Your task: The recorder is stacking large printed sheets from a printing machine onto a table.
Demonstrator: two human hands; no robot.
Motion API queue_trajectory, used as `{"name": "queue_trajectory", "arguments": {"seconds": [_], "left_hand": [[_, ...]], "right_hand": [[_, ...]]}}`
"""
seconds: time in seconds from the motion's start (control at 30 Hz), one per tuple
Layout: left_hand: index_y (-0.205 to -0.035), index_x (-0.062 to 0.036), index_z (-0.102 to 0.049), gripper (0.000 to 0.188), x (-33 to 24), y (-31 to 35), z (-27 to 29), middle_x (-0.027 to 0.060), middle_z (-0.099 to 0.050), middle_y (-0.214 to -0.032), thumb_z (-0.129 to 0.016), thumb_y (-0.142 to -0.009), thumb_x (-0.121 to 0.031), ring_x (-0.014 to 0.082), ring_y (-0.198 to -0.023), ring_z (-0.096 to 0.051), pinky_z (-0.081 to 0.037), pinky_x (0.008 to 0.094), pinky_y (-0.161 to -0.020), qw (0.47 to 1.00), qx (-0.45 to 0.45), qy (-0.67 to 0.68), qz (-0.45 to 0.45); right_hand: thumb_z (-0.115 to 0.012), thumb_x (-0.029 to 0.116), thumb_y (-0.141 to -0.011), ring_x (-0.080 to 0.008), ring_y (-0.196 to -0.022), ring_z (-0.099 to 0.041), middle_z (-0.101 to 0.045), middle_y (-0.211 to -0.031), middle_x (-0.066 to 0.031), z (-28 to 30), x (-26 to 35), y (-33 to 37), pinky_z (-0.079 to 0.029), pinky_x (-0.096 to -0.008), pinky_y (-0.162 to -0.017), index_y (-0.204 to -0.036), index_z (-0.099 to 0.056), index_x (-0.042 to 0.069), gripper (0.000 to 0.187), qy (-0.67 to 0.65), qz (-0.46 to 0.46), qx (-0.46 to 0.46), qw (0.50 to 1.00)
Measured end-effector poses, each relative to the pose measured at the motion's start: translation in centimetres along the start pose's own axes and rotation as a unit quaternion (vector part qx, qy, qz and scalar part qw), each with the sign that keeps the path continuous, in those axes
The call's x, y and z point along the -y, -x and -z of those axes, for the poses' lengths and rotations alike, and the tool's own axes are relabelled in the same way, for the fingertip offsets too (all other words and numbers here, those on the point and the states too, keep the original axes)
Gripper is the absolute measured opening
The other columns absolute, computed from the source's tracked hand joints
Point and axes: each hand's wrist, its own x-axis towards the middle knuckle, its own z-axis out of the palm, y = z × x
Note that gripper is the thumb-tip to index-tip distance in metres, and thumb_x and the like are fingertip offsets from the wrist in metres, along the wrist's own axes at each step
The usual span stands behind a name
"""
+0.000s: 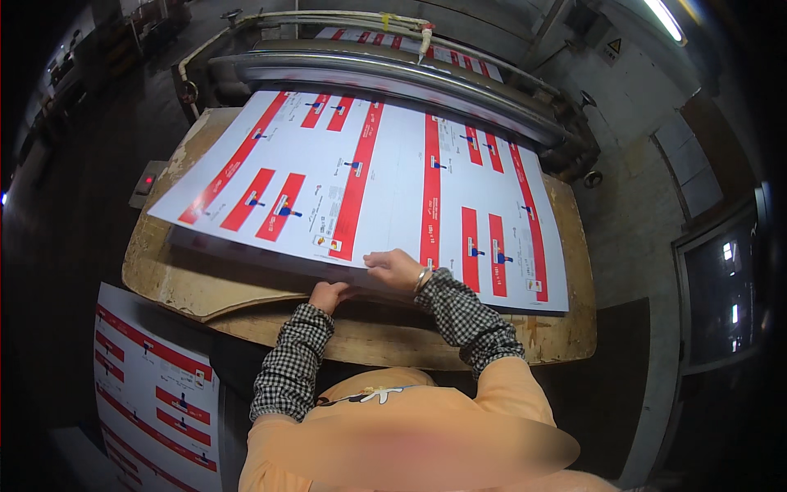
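A large white printed sheet [393,180] with red bands and small blue figures lies across a worn wooden board [180,271]. Its far side reaches the metal roller [393,70] of a machine. My right hand [395,269] grips the near edge of the sheet around its middle, thumb and fingers drawn together. Just below and to the left, my left hand [328,297] is closed at the shadowed gap between sheet and board. What its fingers hold is hidden. The sheet's near-left corner stands off the board, with a paler layer showing underneath.
More printed sheets [156,394] sit low at my left, below the board. Beyond the roller, similar sheets [484,66] show. A pipe frame [328,15] spans the machine, with handwheels [593,178] at its right. A small box with a red light [149,179] is left of the board.
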Motion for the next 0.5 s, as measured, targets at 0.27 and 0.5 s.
{"name": "queue_trajectory", "arguments": {"seconds": [0.27,0.5], "left_hand": [[-0.100,0.0058,-0.053,0.023,-0.1,0.4,-0.6,0.0112,-0.058,-0.096,-0.057,-0.080,-0.005,0.0188,-0.087,-0.058,-0.053,0.0302,-0.074,0.999,-0.021,-0.027,0.002],[-0.102,0.0039,-0.053,0.025,-0.7,1.0,-0.8,0.0110,-0.058,-0.098,-0.058,-0.080,-0.007,0.0185,-0.087,-0.058,-0.053,0.0304,-0.073,1.000,-0.027,-0.014,-0.001]], "right_hand": [[-0.059,0.019,-0.069,-0.0292,-0.096,-0.056,-0.059,-0.104,-0.0159,-1.7,-5.1,-3.1,-0.043,-0.0320,-0.086,-0.092,-0.062,0.002,0.029,0.081,-0.082,-0.064,0.991],[-0.065,0.033,-0.069,-0.0319,-0.112,-0.045,-0.054,-0.111,-0.0198,-1.1,-5.0,-5.2,-0.032,-0.0353,-0.098,-0.106,-0.057,0.001,0.050,0.093,-0.066,0.000,0.994]]}}
